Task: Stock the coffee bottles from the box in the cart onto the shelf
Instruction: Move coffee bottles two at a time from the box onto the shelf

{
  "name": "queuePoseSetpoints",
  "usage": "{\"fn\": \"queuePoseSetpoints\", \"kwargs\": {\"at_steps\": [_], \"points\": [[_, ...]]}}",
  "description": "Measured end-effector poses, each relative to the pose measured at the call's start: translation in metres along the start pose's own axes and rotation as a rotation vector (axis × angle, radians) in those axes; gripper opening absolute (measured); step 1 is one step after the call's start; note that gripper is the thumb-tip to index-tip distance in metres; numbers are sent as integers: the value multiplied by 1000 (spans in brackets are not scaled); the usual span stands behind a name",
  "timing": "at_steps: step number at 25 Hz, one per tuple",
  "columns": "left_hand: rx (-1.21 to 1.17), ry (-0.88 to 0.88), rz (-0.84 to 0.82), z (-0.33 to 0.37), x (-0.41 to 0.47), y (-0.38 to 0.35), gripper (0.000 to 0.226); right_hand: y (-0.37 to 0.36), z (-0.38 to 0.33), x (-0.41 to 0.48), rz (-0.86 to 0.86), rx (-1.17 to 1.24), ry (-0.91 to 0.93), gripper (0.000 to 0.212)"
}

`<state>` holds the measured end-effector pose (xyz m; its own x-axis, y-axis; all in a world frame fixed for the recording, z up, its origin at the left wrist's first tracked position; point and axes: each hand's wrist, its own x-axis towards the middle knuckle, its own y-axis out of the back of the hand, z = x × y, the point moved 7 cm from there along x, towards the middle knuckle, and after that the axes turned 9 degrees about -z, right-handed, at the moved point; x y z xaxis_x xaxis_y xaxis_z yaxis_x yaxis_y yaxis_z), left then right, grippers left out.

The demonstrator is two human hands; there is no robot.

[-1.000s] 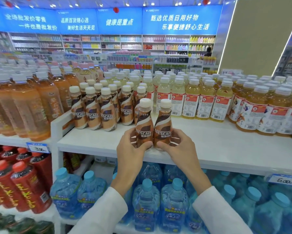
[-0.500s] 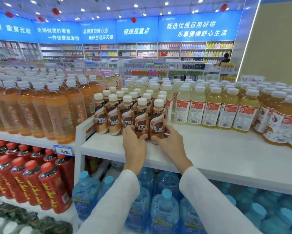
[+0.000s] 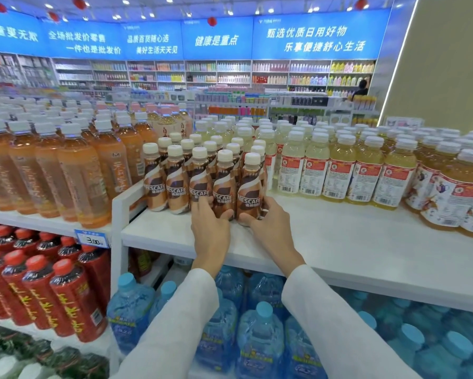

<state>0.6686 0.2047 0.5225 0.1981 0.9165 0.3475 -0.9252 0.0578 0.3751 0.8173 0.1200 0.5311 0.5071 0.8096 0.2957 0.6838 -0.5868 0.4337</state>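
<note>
Shelf [image 3: 339, 236] bears roughly fifteen coffee bottles [image 3: 200, 184], two gripped.

coffee bottles [image 3: 199, 184] stand on shelf [image 3: 339, 236] | tall bottles [image 3: 74, 173] left of them | juice bottles [image 3: 339, 170] right of them | water bottles [image 3: 257, 337] under shelf | price tag [image 3: 92, 238] below tall bottles

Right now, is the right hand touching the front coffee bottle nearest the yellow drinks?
Touching. The head view shows the right hand with thumb and fingers wrapped around the base of that coffee bottle.
</note>
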Motion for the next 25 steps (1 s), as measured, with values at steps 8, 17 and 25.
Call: {"fn": "queuePoseSetpoints", "kwargs": {"at_steps": [8, 17, 25], "points": [[-32, -7, 39, 0, 0, 2, 44, -2, 2, 2, 7, 4, 1, 59], [-20, -20, 55, -1, 1, 2, 47, -3, 2, 1, -2, 8, -6, 61], [42, -10, -12, -8, -33, 26, 45, 11, -10, -41, -88, 52, -5, 53]]}}
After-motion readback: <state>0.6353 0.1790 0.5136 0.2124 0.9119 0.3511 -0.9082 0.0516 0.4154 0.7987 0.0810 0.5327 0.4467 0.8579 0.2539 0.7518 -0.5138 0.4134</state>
